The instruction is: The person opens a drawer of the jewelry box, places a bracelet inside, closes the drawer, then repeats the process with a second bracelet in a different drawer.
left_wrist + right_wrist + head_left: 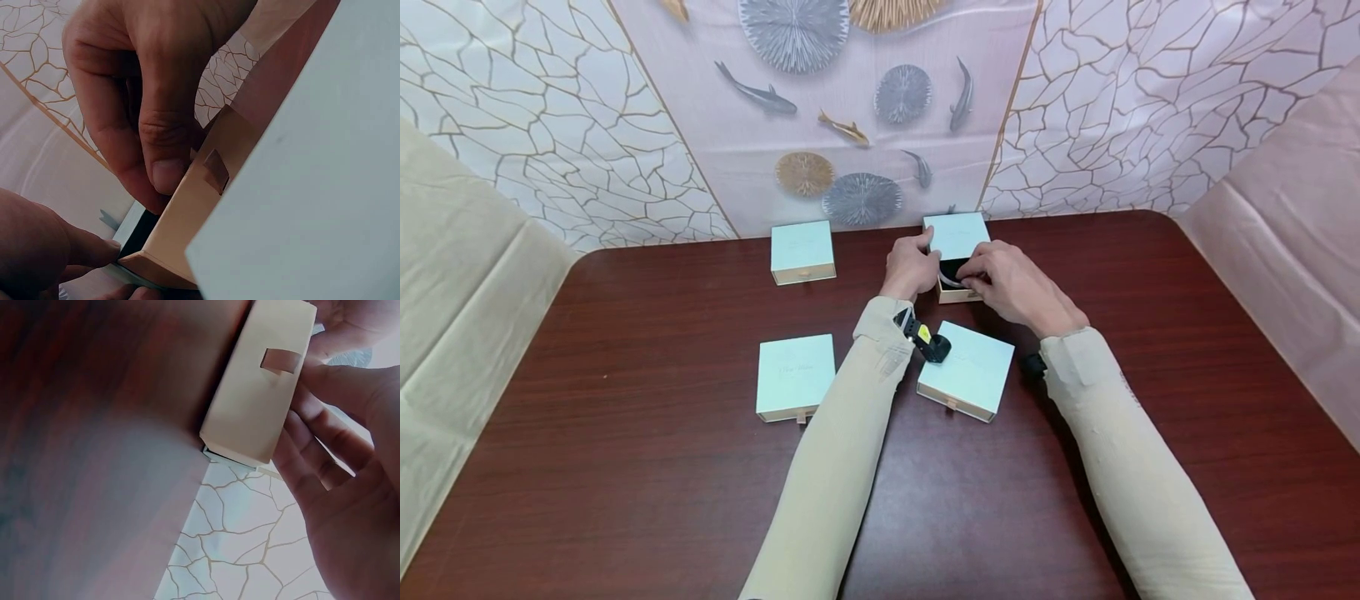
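Note:
At the back right, a pale mint gift box [957, 233] has its drawer [958, 296] pulled out toward me. The drawer is black inside, and a thin silvery bangle [950, 278] curves there. My right hand [1018, 287] reaches in from the right, thumb and fingers pinched together at the bangle; in the left wrist view its fingertips [167, 181] dip behind the drawer's cream front [194, 206]. At the box's left side, my left hand [912, 265] holds it by the edge. The right wrist view shows the drawer's ribbon tab [281, 360].
Closer to me lies a second mint box [981, 362], turned at an angle beneath the left wrist's camera. Two more closed boxes stand on the left, one at the back [802, 244] and one nearer [795, 372]. A patterned cloth [865, 150] rises behind the dark wooden table [647, 467].

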{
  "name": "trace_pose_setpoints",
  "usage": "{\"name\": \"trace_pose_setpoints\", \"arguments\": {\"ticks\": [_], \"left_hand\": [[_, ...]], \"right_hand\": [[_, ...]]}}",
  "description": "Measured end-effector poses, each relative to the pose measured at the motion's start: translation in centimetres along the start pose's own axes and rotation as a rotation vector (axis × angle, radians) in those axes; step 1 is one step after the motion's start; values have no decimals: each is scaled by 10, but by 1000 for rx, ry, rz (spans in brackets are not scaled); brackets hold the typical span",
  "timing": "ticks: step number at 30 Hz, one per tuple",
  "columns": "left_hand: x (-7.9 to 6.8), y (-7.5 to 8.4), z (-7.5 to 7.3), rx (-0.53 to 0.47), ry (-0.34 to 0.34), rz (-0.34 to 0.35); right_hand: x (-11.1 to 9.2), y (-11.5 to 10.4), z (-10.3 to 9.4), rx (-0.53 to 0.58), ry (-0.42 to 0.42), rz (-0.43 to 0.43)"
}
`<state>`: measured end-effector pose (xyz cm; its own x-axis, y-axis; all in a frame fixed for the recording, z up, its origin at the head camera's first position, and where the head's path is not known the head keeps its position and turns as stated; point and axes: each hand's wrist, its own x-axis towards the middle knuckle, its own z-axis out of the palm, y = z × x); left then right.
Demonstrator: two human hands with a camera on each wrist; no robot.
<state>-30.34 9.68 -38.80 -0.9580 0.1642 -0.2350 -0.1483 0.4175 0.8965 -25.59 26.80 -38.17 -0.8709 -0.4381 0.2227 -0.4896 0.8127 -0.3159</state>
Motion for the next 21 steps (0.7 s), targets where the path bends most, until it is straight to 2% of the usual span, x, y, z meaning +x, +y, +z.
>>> {"name": "trace_pose_setpoints", "arguments": {"ticks": [10, 15, 21], "left_hand": [[1, 1, 1, 1, 2, -10], [-1, 1, -1, -9, -12, -10], [-1, 1, 2, -4, 15, -13]], "right_hand": [[1, -5, -11, -3, -34, 3], [-1, -11, -16, 14, -72, 45], [-5, -10, -18, 12, -98, 80]]}}
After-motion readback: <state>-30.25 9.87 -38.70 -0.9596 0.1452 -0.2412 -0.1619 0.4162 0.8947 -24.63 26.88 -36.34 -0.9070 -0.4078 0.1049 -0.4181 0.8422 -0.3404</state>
